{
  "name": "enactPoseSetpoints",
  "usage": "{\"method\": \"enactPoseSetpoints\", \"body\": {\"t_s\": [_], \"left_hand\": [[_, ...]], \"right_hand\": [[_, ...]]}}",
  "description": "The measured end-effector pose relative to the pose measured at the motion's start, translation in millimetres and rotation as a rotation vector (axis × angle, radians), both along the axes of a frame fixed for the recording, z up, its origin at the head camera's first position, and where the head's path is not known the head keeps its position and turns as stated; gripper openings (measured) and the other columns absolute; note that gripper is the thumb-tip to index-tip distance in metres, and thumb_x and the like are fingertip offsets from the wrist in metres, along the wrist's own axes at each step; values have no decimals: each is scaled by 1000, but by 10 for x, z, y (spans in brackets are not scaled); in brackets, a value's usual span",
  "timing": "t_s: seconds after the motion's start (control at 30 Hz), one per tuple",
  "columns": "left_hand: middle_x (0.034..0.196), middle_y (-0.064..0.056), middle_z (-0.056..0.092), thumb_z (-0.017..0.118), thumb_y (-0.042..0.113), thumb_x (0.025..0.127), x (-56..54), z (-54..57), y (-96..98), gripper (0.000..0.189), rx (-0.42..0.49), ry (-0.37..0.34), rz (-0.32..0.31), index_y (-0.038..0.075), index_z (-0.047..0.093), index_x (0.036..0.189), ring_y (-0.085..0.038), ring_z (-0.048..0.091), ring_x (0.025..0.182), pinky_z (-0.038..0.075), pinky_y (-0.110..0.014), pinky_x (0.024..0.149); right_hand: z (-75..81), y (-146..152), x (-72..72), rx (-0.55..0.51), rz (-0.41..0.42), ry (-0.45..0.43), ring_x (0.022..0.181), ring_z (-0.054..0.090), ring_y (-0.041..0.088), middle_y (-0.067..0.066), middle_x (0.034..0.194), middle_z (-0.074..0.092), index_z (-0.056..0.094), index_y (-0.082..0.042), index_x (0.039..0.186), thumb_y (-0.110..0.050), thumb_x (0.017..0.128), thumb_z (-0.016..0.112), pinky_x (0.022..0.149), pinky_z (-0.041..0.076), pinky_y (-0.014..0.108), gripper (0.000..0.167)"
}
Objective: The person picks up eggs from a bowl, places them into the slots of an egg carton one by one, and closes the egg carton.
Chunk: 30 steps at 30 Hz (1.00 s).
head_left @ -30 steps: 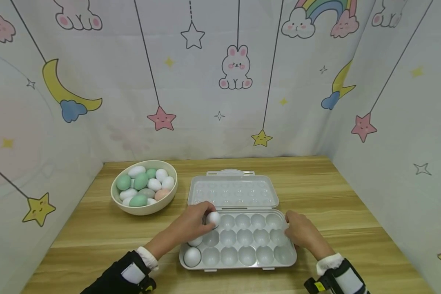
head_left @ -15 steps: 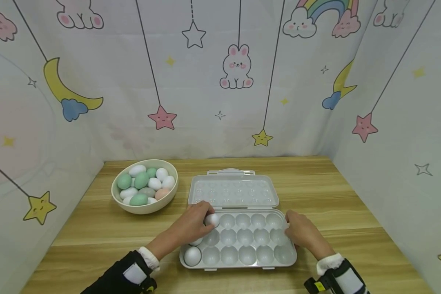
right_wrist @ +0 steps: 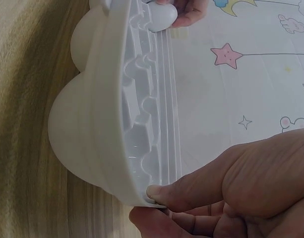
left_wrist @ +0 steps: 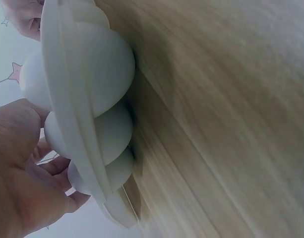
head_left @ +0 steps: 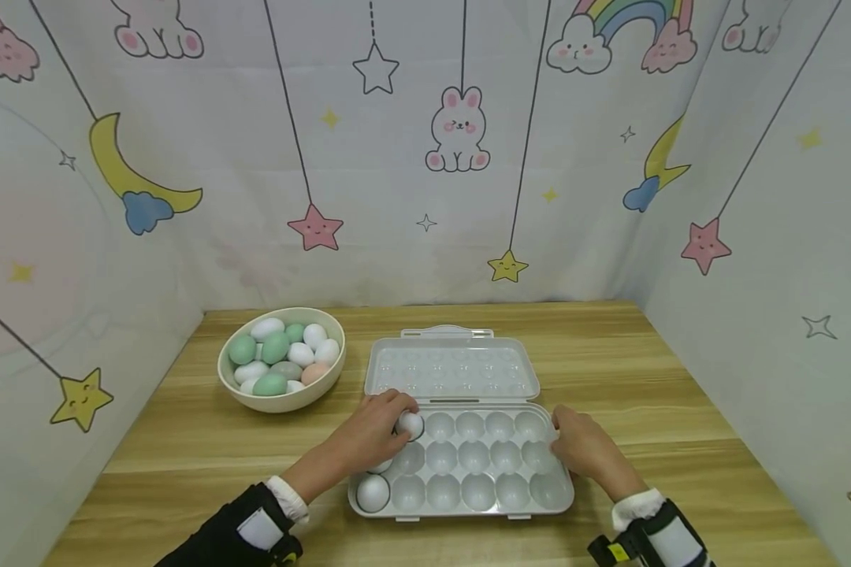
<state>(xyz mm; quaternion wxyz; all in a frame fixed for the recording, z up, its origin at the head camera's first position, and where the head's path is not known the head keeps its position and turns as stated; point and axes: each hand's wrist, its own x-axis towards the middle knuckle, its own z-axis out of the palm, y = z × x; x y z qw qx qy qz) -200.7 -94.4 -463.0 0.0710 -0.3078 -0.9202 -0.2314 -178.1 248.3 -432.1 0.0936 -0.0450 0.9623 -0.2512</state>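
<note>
A white plastic egg box [head_left: 475, 492] lies on the table, its dimpled lid [head_left: 454, 370] folded back flat behind it. My left hand [head_left: 376, 429] pinches a white egg [head_left: 410, 426] at the back-left cup. Below that wrist, two more white eggs fill the left column: a front one [head_left: 373, 494] and a middle one [head_left: 380, 467] partly covered by the hand. In the right wrist view, the thumb and fingers of my right hand [right_wrist: 241, 193] grip the box's right rim [right_wrist: 124, 148]. From the head view this hand [head_left: 587, 449] sits beside the right-hand cups.
A cream bowl [head_left: 276, 404] heaped with white, green, grey and peach-coloured eggs stands back left of the box. The wood-patterned table [head_left: 652, 378] is bordered by a printed curtain [head_left: 390, 181] at the back and both sides.
The pinched egg has shifted slightly left and down into the back-left cup, with the left fingers still around it. The right hand holds the box rim as before.
</note>
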Motion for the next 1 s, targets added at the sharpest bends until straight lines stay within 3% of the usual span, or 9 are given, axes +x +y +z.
{"method": "enactPoseSetpoints", "body": {"t_s": [0.3,0.47,0.63,0.83,1.0], "left_hand": [[107,-5,66,77,12,91,8,28,-14,28,-11,-10,9,8,66,116,-20,62,98,47,-50,91],[114,-7,67,76,14,94,20,115,-50,29,-1,-25,37,7,67,121,-22,65,99,51,-47,89],[121,-11,68,75,9,94,28,274,-156,32,39,12,33,4,67,124,-29,66,106,50,-51,95],[134,-15,66,74,12,95,11,529,-396,43,21,109,93,5,64,136,-35,66,116,53,-51,97],[146,-23,55,73,12,96,-62,725,-652,53,19,90,161,2,57,145,-43,57,128,49,-58,102]], "right_hand": [[-4,-6,2,2,5,12,59,56,21,11,78,59,57,7,102,7,87,63,51,48,33,16],[-2,0,5,-7,6,14,57,57,21,10,77,59,57,7,101,7,87,62,50,48,33,15],[7,-5,8,-5,2,4,57,56,21,10,75,58,57,6,100,7,88,63,50,48,33,14],[3,-14,1,0,3,-13,59,57,21,10,78,59,57,6,103,6,90,63,51,49,33,14],[2,-5,4,-7,4,2,58,56,21,10,78,59,57,7,103,7,89,63,51,48,34,16]]}}
